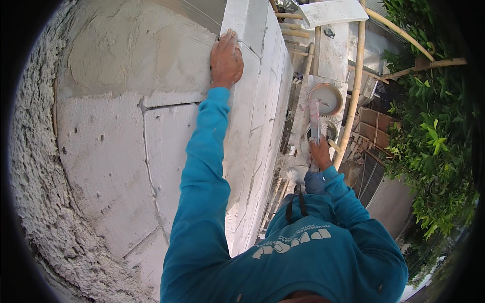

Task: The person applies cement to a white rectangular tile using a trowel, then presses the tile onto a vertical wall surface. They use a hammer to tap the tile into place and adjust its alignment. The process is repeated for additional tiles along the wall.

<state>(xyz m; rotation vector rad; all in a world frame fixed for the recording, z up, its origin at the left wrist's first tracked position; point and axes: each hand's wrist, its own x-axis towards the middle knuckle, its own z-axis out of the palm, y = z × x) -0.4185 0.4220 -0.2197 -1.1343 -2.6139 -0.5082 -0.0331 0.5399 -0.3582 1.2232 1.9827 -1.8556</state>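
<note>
My left hand (226, 60) rests on the edge of a pale block wall (172, 121), its fingers stretched out against the corner of an upper white block (246, 21). It grips nothing. Lower on the right, my right hand (320, 153) is closed around the lower end of a hammer-like tool (314, 121). The tool has a light, mortar-smeared shaft and a narrow crosswise head. Behind it stands a round bucket (332, 91) of greyish liquid or wet mix. A second round container (331, 130) is partly hidden by the tool.
Bamboo poles (357, 76) run beside the scaffold boards (333, 55). A curved-looking white slab (333, 12) lies across the far end. Thin string stretches over the wall top. Leafy branches (429, 146) hang at the right; rough mortar (45, 166) edges the left.
</note>
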